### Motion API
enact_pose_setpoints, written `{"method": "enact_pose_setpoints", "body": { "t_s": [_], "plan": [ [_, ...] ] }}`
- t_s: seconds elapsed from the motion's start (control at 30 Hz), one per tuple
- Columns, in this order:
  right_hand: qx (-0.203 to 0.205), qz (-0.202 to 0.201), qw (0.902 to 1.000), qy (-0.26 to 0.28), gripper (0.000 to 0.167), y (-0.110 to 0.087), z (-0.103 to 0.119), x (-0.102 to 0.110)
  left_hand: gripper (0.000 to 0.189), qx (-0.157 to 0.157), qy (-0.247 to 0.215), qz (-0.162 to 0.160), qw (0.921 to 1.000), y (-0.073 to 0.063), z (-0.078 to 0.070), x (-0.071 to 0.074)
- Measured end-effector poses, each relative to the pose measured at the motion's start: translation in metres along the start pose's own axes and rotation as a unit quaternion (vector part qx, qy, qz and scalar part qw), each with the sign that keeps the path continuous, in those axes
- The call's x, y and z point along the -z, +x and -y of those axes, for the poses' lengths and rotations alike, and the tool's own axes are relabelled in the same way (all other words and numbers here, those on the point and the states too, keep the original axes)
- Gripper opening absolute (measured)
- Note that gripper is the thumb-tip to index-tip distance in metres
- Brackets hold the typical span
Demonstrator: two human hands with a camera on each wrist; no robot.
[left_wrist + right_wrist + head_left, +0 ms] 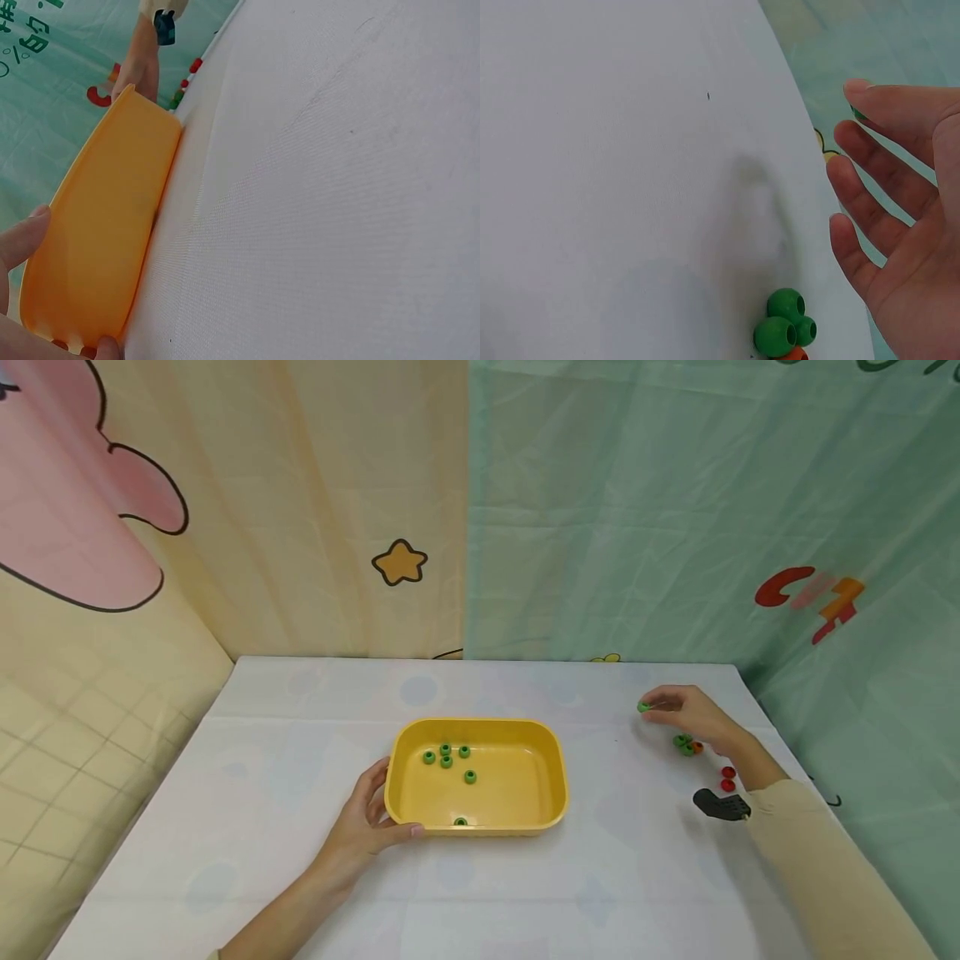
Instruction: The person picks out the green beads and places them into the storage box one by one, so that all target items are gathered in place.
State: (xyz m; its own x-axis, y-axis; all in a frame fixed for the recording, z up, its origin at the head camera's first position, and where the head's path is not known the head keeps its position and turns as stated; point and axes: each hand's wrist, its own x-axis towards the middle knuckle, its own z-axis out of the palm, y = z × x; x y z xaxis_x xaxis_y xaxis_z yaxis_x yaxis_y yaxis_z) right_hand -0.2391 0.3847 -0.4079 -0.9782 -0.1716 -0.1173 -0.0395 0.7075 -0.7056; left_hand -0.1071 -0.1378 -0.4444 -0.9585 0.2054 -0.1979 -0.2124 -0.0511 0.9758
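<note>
A yellow tray stands on the table with several green beads inside, mostly toward its left half. My left hand grips the tray's left end, thumb over the near rim; the left wrist view shows the tray's outer wall between thumb and fingers. To the right, my right hand pinches a green bead between thumb and fingertips, raised over the table. In the right wrist view that bead is mostly hidden by the thumb. Below that hand lie more green beads and an orange bead.
Two red beads lie near the right forearm. A black strap-like device sits at the right wrist. The table has a white cloth, with printed curtains behind and on both sides.
</note>
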Motion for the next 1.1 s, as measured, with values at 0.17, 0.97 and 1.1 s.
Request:
{"method": "enact_pose_setpoints", "body": {
  "t_s": [0.17, 0.97, 1.1],
  "plan": [
    [0.017, 0.011, 0.9997, 0.013, 0.037, 0.004, 0.008, -0.008, 0.109, -0.006, 0.005, 0.001, 1.0000, -0.001, 0.000, 0.000],
    [0.124, 0.089, 0.9883, 0.004, 0.022, 0.020, 0.065, -0.042, 0.107, -0.005, -0.002, 0.008, 0.9999, 0.000, 0.003, 0.000],
    [0.139, 0.102, 0.9850, 0.001, 0.023, 0.025, 0.075, -0.047, 0.109, -0.004, -0.003, 0.008, 1.0000, 0.001, 0.002, 0.000]
  ]
}}
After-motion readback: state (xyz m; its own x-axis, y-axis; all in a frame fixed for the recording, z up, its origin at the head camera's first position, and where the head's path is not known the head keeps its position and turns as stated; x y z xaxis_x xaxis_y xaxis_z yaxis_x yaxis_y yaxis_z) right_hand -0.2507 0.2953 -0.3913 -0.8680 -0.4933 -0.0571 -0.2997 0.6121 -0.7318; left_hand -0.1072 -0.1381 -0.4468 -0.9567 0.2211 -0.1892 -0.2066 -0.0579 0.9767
